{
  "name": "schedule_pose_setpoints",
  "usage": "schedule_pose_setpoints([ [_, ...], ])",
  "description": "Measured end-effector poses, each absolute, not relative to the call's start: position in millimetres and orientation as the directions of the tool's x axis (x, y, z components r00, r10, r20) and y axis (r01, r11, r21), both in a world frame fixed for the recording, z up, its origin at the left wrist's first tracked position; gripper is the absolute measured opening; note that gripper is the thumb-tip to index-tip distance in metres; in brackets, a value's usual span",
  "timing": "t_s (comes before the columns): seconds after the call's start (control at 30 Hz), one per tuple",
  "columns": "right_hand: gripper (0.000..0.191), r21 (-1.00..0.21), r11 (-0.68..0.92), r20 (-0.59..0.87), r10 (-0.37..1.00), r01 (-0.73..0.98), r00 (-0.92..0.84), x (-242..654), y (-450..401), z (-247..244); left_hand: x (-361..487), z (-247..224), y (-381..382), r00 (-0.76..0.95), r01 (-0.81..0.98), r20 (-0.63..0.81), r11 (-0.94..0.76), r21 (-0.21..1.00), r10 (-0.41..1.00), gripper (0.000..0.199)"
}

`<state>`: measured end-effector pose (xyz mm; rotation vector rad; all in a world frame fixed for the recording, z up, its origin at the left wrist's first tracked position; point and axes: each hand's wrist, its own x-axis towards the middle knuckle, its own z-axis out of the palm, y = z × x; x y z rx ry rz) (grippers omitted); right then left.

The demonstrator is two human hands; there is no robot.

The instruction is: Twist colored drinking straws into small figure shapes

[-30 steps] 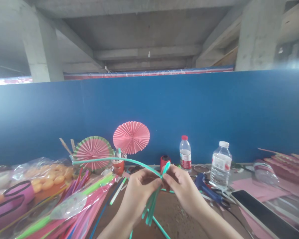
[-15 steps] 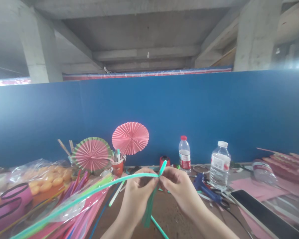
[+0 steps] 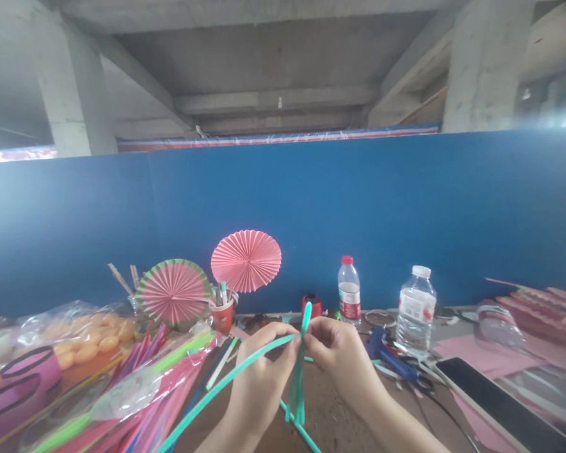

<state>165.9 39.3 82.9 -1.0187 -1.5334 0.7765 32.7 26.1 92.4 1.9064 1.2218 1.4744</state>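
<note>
My left hand [image 3: 266, 368] and my right hand [image 3: 342, 355] meet at mid-view above the table, thumbs and forefingers pinched close together. Both grip teal pipe cleaners [image 3: 298, 384] where they cross. A short looped end stands up between the fingertips, and several strands hang straight down below them. One long teal pipe cleaner [image 3: 226, 379] runs from the pinch over my left hand, down to the lower left. Another teal length [image 3: 302, 429] slants across the tabletop below. Fingers hide the exact crossing point.
Bagged coloured pipe cleaners [image 3: 132, 390] and orange balls [image 3: 94, 336] lie left. Behind stand paper fans [image 3: 246, 261], a cup of pens [image 3: 222, 316] and two bottles [image 3: 349, 292]. A blue glue gun [image 3: 391, 358], a phone [image 3: 495, 402] and pink paper [image 3: 481, 352] are right.
The long teal pipe cleaner has swung downward and its far part toward the right. The hanging strands have swung to the right and look more spread. Both hands keep their pinch.
</note>
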Motion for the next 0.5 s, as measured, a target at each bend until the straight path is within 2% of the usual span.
schedule_pose_setpoints([
  [0.23,0.012,-0.875,0.413,0.427,0.904,0.254,-0.002,165.0,40.8,80.8,37.1,86.6,25.1,0.054,0.463,0.647,-0.593,0.658,0.76,0.011],
  [0.5,0.011,-0.824,0.427,0.471,0.882,0.372,0.032,163.1,42.5,79.1,43.1,81.3,21.3,0.054,0.405,0.668,-0.628,0.665,0.742,0.013],
])
